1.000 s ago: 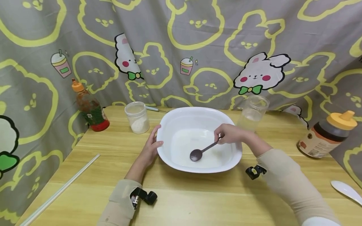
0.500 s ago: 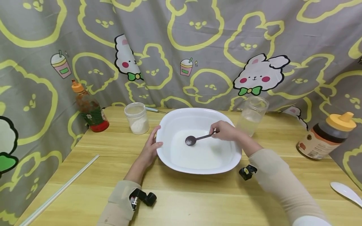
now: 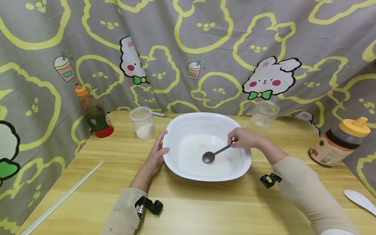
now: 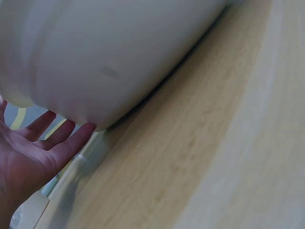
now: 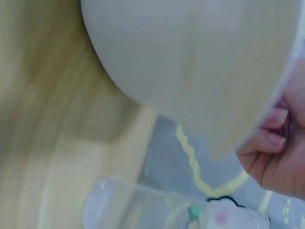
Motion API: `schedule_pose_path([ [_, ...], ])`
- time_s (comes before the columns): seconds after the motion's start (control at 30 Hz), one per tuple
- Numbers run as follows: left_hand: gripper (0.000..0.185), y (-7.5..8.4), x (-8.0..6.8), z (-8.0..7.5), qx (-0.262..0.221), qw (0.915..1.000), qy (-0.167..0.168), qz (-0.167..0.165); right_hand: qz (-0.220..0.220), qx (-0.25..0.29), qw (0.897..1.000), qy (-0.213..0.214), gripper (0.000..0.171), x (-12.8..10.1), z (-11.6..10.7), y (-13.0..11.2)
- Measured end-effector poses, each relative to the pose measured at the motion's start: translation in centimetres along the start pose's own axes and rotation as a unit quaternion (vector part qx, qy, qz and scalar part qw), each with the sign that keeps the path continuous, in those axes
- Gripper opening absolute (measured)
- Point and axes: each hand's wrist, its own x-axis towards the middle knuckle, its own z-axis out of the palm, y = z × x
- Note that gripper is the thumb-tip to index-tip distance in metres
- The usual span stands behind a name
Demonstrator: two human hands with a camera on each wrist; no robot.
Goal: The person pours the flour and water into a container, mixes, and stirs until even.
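Observation:
A white basin (image 3: 188,119) with rounded corners stands mid-table in the head view, a milky white liquid (image 3: 191,156) covering its bottom. My left hand (image 3: 154,156) holds its left side, thumb at the rim; in the left wrist view the fingertips (image 4: 86,130) touch the outer wall. My right hand (image 3: 243,137) reaches over the right rim and grips a dark brown spoon (image 3: 209,157) by its handle, with the round bowl of the spoon down in the liquid. The basin wall (image 5: 190,62) hides the spoon in the right wrist view.
Behind the basin stand a jar of white powder (image 3: 143,125) and a clear jar (image 3: 261,119). A red sauce bottle (image 3: 95,114) is at left, a dark sauce bottle (image 3: 339,142) at right. Chopsticks (image 3: 63,197) lie left, a white spoon (image 3: 359,199) right.
The right hand swings the spoon through the liquid, first away and to the left, then back toward the near right. The left hand and the basin stay put.

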Motion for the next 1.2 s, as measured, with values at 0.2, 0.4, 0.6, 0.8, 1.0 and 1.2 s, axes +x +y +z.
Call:
schedule_pose_path([
  [0.2,0.068,-0.1,-0.1,0.0,0.000,1.0000,-0.003,0.004,0.049,-0.054,0.996,0.055,0.010,0.3,-0.5,0.4],
  [0.4,0.068,0.0,-0.1,0.0,0.001,1.0000,-0.004,-0.001,0.045,-0.021,0.996,0.069,0.010,1.9,0.9,0.0],
  [0.6,0.069,0.0,-0.1,-0.1,-0.005,1.0000,-0.001,0.002,0.015,0.056,0.997,0.044,0.007,3.0,2.4,-0.8],
  [0.8,0.069,0.0,0.0,0.0,-0.004,1.0000,-0.003,0.000,0.002,0.087,0.996,-0.018,0.008,2.3,2.5,-1.2],
  [1.0,0.068,0.0,-0.1,-0.1,-0.001,1.0000,-0.003,0.003,0.002,0.054,0.998,-0.042,0.011,0.4,0.8,-0.4],
  [1.2,0.067,0.0,-0.1,-0.1,0.002,1.0000,-0.003,0.001,0.034,-0.005,0.999,0.010,0.009,-0.5,-0.7,0.7],
])
